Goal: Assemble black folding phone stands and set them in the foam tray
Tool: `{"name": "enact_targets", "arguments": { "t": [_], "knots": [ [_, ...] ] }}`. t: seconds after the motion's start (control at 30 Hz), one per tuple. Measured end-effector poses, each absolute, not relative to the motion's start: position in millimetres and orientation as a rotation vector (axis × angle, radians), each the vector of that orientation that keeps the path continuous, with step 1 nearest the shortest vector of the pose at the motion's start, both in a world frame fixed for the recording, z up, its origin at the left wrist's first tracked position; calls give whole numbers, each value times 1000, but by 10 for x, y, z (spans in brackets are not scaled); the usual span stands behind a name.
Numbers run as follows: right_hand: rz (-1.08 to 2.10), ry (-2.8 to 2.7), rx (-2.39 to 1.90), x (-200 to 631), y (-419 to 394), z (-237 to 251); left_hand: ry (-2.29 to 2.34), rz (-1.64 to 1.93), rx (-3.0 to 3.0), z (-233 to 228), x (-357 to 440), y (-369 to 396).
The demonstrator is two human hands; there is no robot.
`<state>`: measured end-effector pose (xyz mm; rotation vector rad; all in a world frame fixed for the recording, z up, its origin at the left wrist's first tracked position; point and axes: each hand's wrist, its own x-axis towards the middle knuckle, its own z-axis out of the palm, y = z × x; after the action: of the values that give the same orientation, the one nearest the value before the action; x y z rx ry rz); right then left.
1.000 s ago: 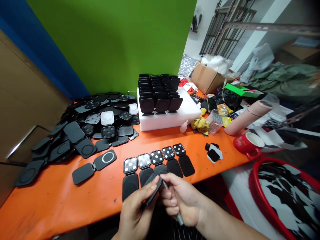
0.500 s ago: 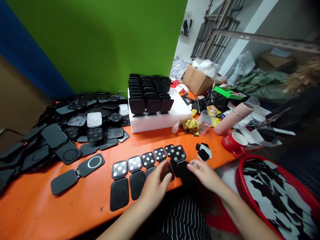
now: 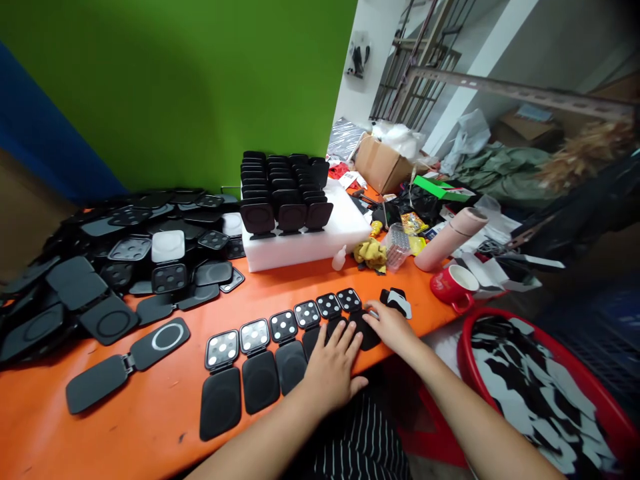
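A row of several black folding pads point(image 3: 260, 380), each with a dotted square top point(image 3: 221, 349), lies along the front edge of the orange table point(image 3: 150, 427). My left hand point(image 3: 333, 367) lies flat on the pads near the right end of the row, fingers spread. My right hand point(image 3: 393, 327) rests on the rightmost pad point(image 3: 367, 337), fingers bent down. A pale glint shows at its fingertips; I cannot tell whether it holds anything. A small stack of black and white pieces point(image 3: 397, 300) sits just beyond it.
A big pile of black parts point(image 3: 100, 267) fills the left. A white foam block point(image 3: 310, 247) carries upright black stands point(image 3: 283, 193). A red mug point(image 3: 453, 287), pink cylinder point(image 3: 445, 240) and clutter stand right. A red basin point(image 3: 467, 337) sits below the table edge.
Both hands held a black pad and a metal tool near my body a second ago. They have since moved forward onto the right end of the row. The view has shifted right.
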<state>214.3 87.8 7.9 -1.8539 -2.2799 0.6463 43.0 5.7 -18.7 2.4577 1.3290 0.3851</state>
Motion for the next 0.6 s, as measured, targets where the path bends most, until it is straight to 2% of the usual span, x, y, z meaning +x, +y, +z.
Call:
{"name": "enact_targets", "arguments": {
  "t": [0.2, 0.37, 0.5, 0.6],
  "knots": [
    [484, -2543, -1868, 2022, 738, 162, 1388, 365, 2477, -222, 524, 79],
    [650, -2489, -1770, 2091, 743, 159, 1389, 392, 2489, -28, 444, 60],
    [783, -2132, -1734, 2192, 701, 159, 1533, 534, 2490, 175, -292, -83],
    [822, -1909, -1718, 2220, 628, 162, 2040, 718, 2173, 158, -1327, -248]
  ]
}}
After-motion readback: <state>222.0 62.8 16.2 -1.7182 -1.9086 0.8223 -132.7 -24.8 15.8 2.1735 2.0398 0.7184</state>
